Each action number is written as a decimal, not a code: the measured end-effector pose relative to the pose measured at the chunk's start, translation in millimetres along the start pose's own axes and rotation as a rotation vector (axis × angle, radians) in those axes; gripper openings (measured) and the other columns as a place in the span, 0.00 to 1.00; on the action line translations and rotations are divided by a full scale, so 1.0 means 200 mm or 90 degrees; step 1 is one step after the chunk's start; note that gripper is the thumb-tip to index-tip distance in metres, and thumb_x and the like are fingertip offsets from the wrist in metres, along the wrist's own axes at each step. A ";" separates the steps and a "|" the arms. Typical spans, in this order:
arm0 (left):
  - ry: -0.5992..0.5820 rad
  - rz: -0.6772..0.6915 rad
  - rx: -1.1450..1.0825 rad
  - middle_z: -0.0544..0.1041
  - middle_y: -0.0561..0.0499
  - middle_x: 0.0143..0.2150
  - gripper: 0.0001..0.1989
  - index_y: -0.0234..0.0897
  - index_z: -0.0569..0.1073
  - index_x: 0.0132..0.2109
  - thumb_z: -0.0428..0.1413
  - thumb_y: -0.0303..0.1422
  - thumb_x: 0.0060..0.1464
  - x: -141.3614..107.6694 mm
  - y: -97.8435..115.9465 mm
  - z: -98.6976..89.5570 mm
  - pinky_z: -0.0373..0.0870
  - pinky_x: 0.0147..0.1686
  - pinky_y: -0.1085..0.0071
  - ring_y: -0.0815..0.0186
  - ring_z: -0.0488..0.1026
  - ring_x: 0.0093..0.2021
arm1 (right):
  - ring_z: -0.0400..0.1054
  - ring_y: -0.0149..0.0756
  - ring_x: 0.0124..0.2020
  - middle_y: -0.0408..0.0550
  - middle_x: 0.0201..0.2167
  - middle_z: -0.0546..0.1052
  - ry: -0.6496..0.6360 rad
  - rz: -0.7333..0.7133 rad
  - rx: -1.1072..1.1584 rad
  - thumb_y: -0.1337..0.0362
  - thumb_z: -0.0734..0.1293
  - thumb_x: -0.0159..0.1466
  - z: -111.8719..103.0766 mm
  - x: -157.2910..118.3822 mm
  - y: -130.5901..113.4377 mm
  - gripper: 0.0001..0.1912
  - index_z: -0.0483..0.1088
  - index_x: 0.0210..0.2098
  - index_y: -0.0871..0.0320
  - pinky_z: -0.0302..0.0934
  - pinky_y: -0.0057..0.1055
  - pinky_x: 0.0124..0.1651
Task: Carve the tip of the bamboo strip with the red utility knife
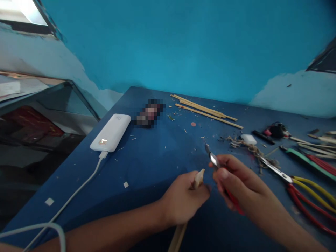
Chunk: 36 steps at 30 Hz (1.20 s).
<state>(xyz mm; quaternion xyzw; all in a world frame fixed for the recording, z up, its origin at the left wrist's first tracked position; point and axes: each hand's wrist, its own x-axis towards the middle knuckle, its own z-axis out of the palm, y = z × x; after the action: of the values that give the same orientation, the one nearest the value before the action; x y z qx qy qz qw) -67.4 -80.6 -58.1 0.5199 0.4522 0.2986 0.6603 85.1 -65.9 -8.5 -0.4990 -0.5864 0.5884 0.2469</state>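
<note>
My left hand (pixel 181 201) is closed around a pale wooden stick (pixel 177 238). The stick's whittled tip pokes up above the fist, and its lower part runs out below toward the bottom edge. To the right of it, my right hand (pixel 240 185) grips a red-handled knife (pixel 214 160), its short blade pointing up and away from me. A gap separates the blade from the stick tip. My palm and fingers cover part of the knife's handle, and the middle of the stick is hidden in my fist.
A white power bank (pixel 111 133) with a white cable (pixel 78 196) lies on the blue table (pixel 157 157). Several thin sticks (pixel 210 113) and shavings lie near the wall. Scissors (pixel 283 175) with red and yellow handles rest at right, beside a green-edged tool (pixel 301 157).
</note>
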 end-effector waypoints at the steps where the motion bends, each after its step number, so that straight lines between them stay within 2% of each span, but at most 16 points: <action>1: 0.007 0.011 0.003 0.58 0.58 0.21 0.10 0.36 0.64 0.30 0.48 0.36 0.55 0.00 0.00 0.00 0.53 0.23 0.76 0.73 0.56 0.22 | 0.52 0.26 0.17 0.36 0.19 0.60 -0.004 0.012 -0.037 0.49 0.58 0.64 -0.02 0.02 0.03 0.15 0.62 0.36 0.53 0.50 0.22 0.18; 4: 0.021 0.016 0.014 0.56 0.60 0.19 0.09 0.37 0.62 0.29 0.48 0.35 0.55 0.00 0.00 0.01 0.49 0.18 0.77 0.75 0.53 0.19 | 0.54 0.27 0.19 0.37 0.19 0.60 -0.020 -0.008 -0.157 0.50 0.61 0.63 -0.06 0.05 0.12 0.15 0.63 0.32 0.55 0.51 0.23 0.21; 7: 0.023 -0.042 0.026 0.57 0.60 0.18 0.07 0.38 0.61 0.28 0.48 0.33 0.54 0.00 0.03 0.00 0.50 0.16 0.79 0.75 0.54 0.17 | 0.57 0.29 0.25 0.40 0.24 0.65 -0.052 -0.039 -0.222 0.51 0.64 0.61 -0.10 0.06 0.18 0.14 0.65 0.33 0.56 0.54 0.24 0.26; 10: 0.015 -0.099 0.035 0.57 0.60 0.17 0.04 0.38 0.63 0.30 0.46 0.29 0.53 0.00 0.08 -0.02 0.51 0.14 0.79 0.75 0.56 0.15 | 0.58 0.31 0.27 0.42 0.26 0.68 -0.094 -0.049 -0.253 0.52 0.63 0.62 -0.12 0.05 0.19 0.14 0.68 0.34 0.57 0.54 0.25 0.28; 15: 0.030 -0.150 0.026 0.58 0.61 0.18 0.03 0.38 0.63 0.31 0.48 0.31 0.52 0.00 0.10 -0.02 0.52 0.14 0.80 0.75 0.57 0.16 | 0.58 0.30 0.26 0.42 0.26 0.68 -0.162 -0.068 -0.302 0.54 0.62 0.63 -0.16 0.05 0.19 0.14 0.67 0.30 0.58 0.52 0.25 0.28; 19: 0.059 -0.141 0.026 0.56 0.61 0.18 0.04 0.39 0.63 0.31 0.47 0.32 0.53 0.01 0.08 -0.01 0.51 0.14 0.80 0.76 0.56 0.15 | 0.59 0.30 0.27 0.42 0.27 0.68 -0.183 -0.075 -0.325 0.55 0.61 0.65 -0.18 0.05 0.20 0.13 0.65 0.30 0.58 0.52 0.26 0.28; 24: 0.029 -0.162 0.060 0.56 0.61 0.19 0.04 0.38 0.62 0.31 0.48 0.32 0.52 0.02 0.12 -0.02 0.52 0.16 0.79 0.76 0.55 0.17 | 0.60 0.30 0.27 0.42 0.27 0.68 -0.189 -0.099 -0.325 0.56 0.61 0.65 -0.19 0.05 0.20 0.12 0.65 0.30 0.57 0.53 0.26 0.29; 26: 0.019 -0.133 0.055 0.56 0.61 0.21 0.04 0.37 0.62 0.31 0.49 0.31 0.52 0.02 0.12 -0.02 0.53 0.18 0.78 0.76 0.54 0.19 | 0.60 0.30 0.27 0.42 0.27 0.68 -0.188 -0.102 -0.327 0.56 0.61 0.65 -0.19 0.05 0.20 0.12 0.65 0.30 0.57 0.53 0.26 0.29; 30: 0.000 -0.077 0.029 0.59 0.59 0.25 0.08 0.36 0.62 0.32 0.53 0.34 0.52 0.02 0.06 -0.02 0.55 0.24 0.76 0.74 0.55 0.25 | 0.60 0.31 0.27 0.42 0.26 0.67 -0.183 -0.091 -0.327 0.56 0.60 0.65 -0.19 0.05 0.19 0.12 0.67 0.33 0.57 0.52 0.26 0.28; 36: 0.034 -0.051 0.038 0.61 0.58 0.28 0.13 0.36 0.64 0.35 0.54 0.42 0.53 0.02 0.00 -0.01 0.57 0.29 0.74 0.72 0.58 0.29 | 0.59 0.30 0.25 0.41 0.24 0.66 -0.172 -0.083 -0.331 0.56 0.60 0.65 -0.18 0.05 0.19 0.12 0.65 0.30 0.57 0.51 0.25 0.27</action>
<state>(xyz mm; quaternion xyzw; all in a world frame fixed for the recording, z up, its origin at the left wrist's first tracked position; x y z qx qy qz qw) -67.2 -76.5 -59.9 0.5126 0.4991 0.2721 0.6435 123.4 -47.8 -39.7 -0.4241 -0.7758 0.4623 0.0677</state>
